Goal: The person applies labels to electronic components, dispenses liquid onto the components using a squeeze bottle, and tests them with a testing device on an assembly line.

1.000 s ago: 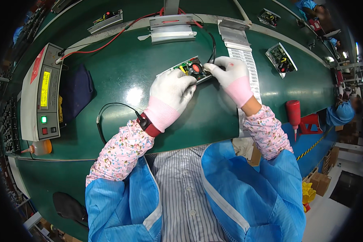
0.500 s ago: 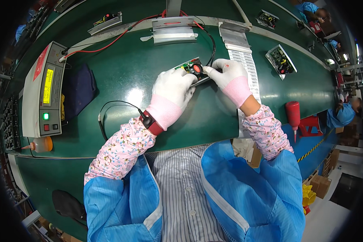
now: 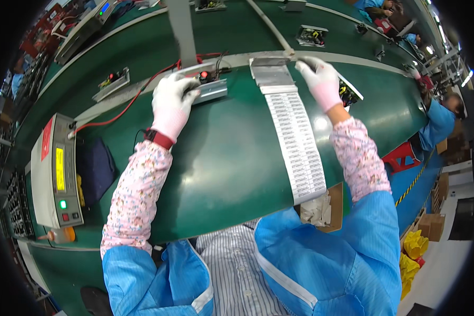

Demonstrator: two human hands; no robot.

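Observation:
My left hand point(image 3: 174, 102), in a white glove with a pink cuff, is closed on the left end of a circuit board on a metal plate point(image 3: 214, 90). A round black part with a red top shows on the board. The unit lies by the foot of the upright post, and my fingers hide its left end. My right hand point(image 3: 321, 78), gloved the same way, is raised with fingers apart and nothing seen in it. It is just right of a grey metal bracket point(image 3: 271, 71), from which a strip of printed labels point(image 3: 295, 142) runs toward me.
At the left stands a tester point(image 3: 58, 174) with a lit yellow display, beside a dark folded cloth point(image 3: 96, 171). Another circuit board point(image 3: 348, 94) lies beyond my right wrist. A carton point(image 3: 334, 208) with paper sits below the labels. Co-workers point(image 3: 441, 124) are at the right.
My left hand has carried the board forward and left to the post. My right hand has left the board and moved right. The view has turned and shifted.

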